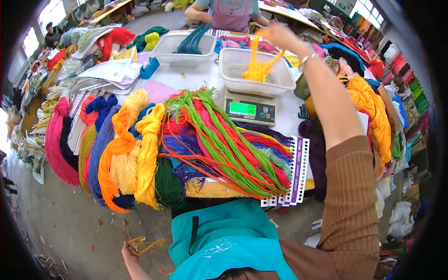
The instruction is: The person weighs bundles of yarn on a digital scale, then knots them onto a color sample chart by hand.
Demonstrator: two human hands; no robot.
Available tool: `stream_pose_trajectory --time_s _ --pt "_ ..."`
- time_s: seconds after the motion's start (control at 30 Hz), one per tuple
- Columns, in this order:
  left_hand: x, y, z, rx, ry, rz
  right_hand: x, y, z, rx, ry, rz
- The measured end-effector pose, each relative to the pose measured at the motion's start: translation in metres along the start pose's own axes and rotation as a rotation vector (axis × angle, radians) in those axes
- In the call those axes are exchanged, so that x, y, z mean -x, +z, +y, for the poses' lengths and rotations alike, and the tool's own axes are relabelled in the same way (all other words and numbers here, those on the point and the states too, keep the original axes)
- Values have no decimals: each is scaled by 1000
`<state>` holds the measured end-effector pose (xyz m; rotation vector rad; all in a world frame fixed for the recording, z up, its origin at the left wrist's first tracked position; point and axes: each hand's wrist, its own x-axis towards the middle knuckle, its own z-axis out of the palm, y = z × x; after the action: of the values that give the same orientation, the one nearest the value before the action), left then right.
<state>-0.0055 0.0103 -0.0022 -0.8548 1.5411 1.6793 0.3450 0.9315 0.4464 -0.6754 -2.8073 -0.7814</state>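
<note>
My right hand (pixel 280 37) is raised over a white plastic tub (pixel 282 86) and grips yellow yarn (pixel 258 70), whose strands hang down into it. The tub stands on a digital scale (pixel 249 114) with a lit green display that appears to read 0.0. Low at the left, beside the table, my left hand (pixel 129 252) is closed on a few short yellowish strands (pixel 148 244). Between me and the scale lies a pile of green, red and orange yarn (pixel 219 140), with purple-labelled punched cards (pixel 298 170) at its right end.
Hanks of yarn, including a yellow one (pixel 150 156), hang over the table's front edge. Another white tub (pixel 184 57) with teal yarn (pixel 193 39) stands at the back, where a co-worker in a pink apron (pixel 231 16) holds the yarn. Papers (pixel 112 70) lie left; orange-yellow hanks (pixel 371 112) hang right.
</note>
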Motion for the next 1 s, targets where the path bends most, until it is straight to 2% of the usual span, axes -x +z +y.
stream_pose_trajectory --time_s 0.03,0.07,0.13,0.17,0.2,0.27,0.3,0.37,0.43,0.57,0.63,1.0 --pt "-2 2 -1 -61 -40 -80 24 1 -34 -237 377 -236" --pt "-1 10 -4 -64 -38 -82 42 17 -50 -218 446 -276" --pt "2 32 -13 -110 98 63 75 28 -78 -220 480 -86" --pt "4 37 -13 -114 100 62 85 29 -90 -209 510 -20" --pt "6 42 -13 -155 103 5 96 29 -101 -210 515 -21" --pt "10 52 -11 -199 106 -56 117 27 -117 -244 391 267" --pt "13 54 -10 -275 88 -78 126 25 -125 -242 395 266" --pt "18 60 -7 -357 68 -102 144 22 -138 -232 260 367" --pt "25 69 -5 -353 48 -198 157 18 -148 -265 281 373" --pt "45 96 -8 -380 67 -202 169 9 -155 -347 326 404" --pt "51 113 -15 -338 200 -179 172 13 -152 -330 378 471" --pt "76 130 -14 -443 115 -246 156 17 -141 -411 399 452"
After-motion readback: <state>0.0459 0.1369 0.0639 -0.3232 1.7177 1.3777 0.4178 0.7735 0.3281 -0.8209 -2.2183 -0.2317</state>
